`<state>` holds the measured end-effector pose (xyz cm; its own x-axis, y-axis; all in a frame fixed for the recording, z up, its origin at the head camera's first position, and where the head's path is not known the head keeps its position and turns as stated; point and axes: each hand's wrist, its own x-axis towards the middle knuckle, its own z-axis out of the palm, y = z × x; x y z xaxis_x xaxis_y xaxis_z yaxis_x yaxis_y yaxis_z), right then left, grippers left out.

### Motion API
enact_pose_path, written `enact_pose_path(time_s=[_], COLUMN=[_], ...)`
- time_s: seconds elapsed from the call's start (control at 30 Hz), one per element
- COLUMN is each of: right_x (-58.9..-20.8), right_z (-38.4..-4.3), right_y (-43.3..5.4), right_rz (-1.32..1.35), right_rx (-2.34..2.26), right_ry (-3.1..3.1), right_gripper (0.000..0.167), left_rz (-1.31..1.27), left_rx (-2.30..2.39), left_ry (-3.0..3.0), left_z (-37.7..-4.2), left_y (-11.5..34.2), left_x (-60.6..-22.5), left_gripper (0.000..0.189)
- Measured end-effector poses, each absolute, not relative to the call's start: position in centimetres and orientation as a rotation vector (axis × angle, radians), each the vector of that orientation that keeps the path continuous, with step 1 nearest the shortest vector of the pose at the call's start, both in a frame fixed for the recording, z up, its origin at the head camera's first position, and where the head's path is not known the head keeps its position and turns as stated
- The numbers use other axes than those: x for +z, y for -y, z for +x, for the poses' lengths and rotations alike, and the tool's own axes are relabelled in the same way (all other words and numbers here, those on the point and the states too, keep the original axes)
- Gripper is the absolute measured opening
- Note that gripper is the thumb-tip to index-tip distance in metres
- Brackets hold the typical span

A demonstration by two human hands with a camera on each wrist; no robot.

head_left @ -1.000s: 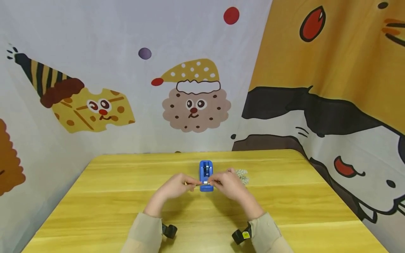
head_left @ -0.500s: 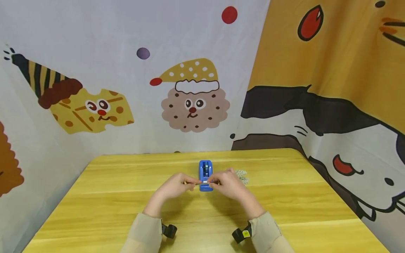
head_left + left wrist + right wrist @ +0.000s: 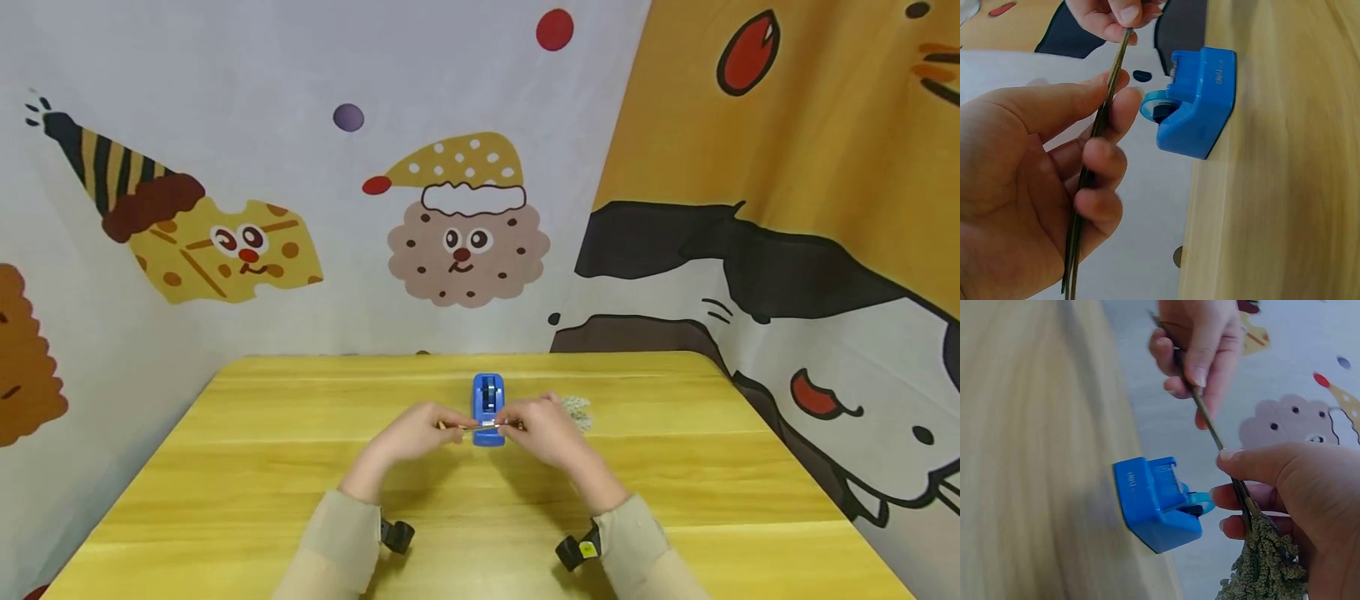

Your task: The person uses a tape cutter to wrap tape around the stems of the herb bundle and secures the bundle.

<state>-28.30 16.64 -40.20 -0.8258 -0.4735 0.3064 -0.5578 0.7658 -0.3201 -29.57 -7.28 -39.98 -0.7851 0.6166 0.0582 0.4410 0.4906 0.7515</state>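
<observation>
A bundle of thin dark stems spans both hands, with pale green clustered flower heads at its right end. My left hand holds the stems between thumb and curled fingers, their free ends running down past the palm in the left wrist view. Close to the flower heads, my right hand pinches the same stems with its thumb and fingertips. Just beyond and below the stems, a blue tape dispenser stands on the table, its serrated cutter and tape roll visible. Whether tape touches the stems I cannot tell.
The wooden table reaches back to a cloth backdrop printed with cartoon figures. A dark camera is worn at the left wrist and another camera at the right wrist.
The head view has shifted slightly. Both hands keep their hold on the stems near the tape dispenser, and a little more of the stems shows at the left fingers.
</observation>
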Motion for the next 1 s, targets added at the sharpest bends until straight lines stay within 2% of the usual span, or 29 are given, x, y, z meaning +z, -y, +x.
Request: enact_pose_path(time_s=[0.2,0.53,1.0], right_x=[-40.5,-42.0,-43.9], right_z=[-27.2,-26.0,-26.0], right_y=[-17.3,-18.8,-19.2], right_rz=[0.826,0.885,0.907], right_rx=[0.498,0.373,0.299], right_ry=[2.769,2.744,2.743], right_gripper=[0.006,0.007,0.006], left_rz=[1.08,1.203,1.078], left_rx=[0.99,0.739,0.514], left_ry=[-2.55,-2.648,-2.753], left_z=[-29.5,-28.5,-27.8], left_y=[7.1,5.8,4.2], left_x=[-40.0,-41.3,-42.1], left_gripper=[0.024,0.023,0.013])
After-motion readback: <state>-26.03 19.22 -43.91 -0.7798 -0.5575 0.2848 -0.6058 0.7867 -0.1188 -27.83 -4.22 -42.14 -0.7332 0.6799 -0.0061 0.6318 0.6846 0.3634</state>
